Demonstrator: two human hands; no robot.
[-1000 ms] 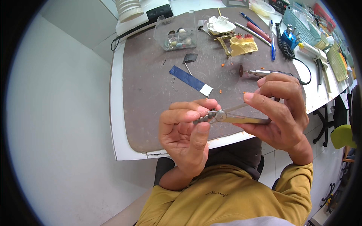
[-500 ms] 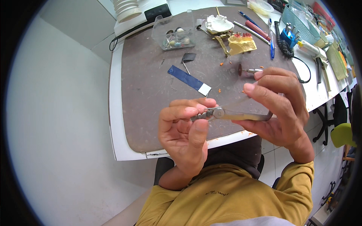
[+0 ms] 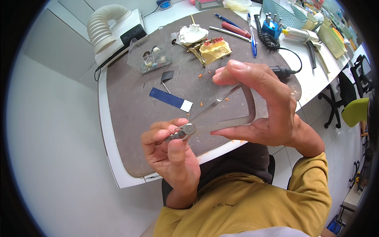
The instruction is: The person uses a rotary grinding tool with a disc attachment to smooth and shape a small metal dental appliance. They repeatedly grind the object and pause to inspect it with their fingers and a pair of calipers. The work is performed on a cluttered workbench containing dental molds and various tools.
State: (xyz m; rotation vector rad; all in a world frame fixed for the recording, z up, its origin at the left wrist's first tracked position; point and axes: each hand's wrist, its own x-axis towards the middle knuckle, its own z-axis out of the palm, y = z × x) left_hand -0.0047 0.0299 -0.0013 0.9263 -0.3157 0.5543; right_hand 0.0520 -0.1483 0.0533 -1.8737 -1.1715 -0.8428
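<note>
A metal thickness caliper (image 3: pixel 227 125) is held over the near part of the bench mat, its arms spread toward the right. My right hand (image 3: pixel 272 104) is wrapped around its curved end, with the thumb beneath the lower arm and the fingers by the upper arm. Between the thumb and fingers of my left hand (image 3: pixel 173 156) is a small grey metal dental bridge (image 3: pixel 176 135) with several tooth-shaped units. The bridge lies against the caliper's jaws, just left of the round pivot. My fingertips partly hide the contact.
Beyond my hands lie a blue strip (image 3: pixel 167 98), a dark square piece (image 3: pixel 167 76), a clear box (image 3: pixel 157 65) of small bits, a white plaster model (image 3: pixel 192 34) and a yellow model (image 3: pixel 215 51). A black corded handpiece (image 3: pixel 281 71) sits behind my right hand.
The caliper's arms have spread wider apart, with my right hand's fingers and thumb opening around them. Both hands have shifted left and slightly down in view, as has the whole bench.
</note>
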